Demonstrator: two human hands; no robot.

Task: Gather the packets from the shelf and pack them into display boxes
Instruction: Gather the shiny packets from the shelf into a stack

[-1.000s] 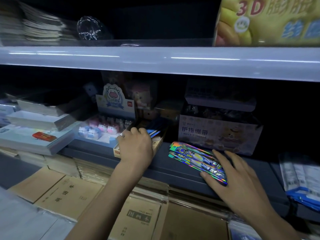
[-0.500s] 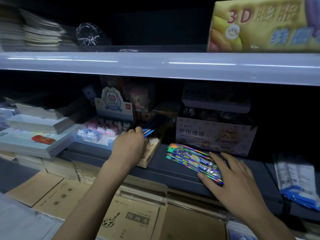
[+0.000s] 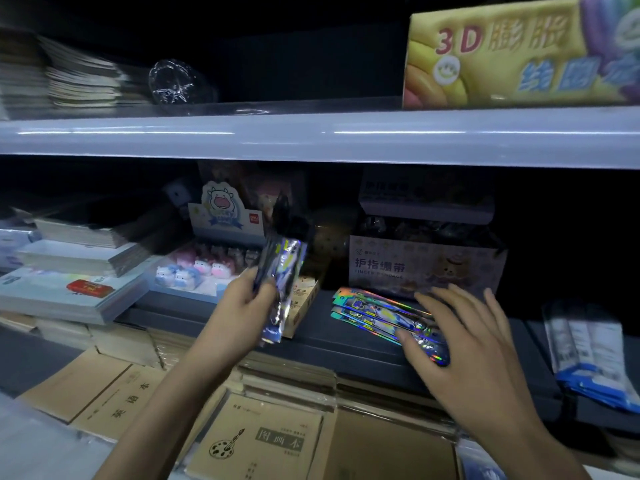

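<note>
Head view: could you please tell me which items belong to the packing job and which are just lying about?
Job: held packets in the left hand; shelf packets under the right hand; tan box, probably.
Lying about: finger-bandage box, cow erasers, drawing notebooks, 3D box.

Held packets [image 3: 283, 271]: in left hand [image 3: 239, 310], before the display box [image 3: 305, 306]
Packet stack [image 3: 374, 311]: on the shelf [image 3: 329, 341], right of that box, partly under right hand [image 3: 464, 344]
Bandage box [image 3: 426, 268]: behind the stack

Yellow cardboard box [image 3: 519, 53] on the upper shelf reads "3D"; pale printed carton [image 3: 426, 268] reads "护指绷带 FINGER BANDAGE"; brown palette-marked notebook [image 3: 263, 441] reads "图画本"; plain brown notebook [image 3: 117, 400] reads "英语本".
</note>
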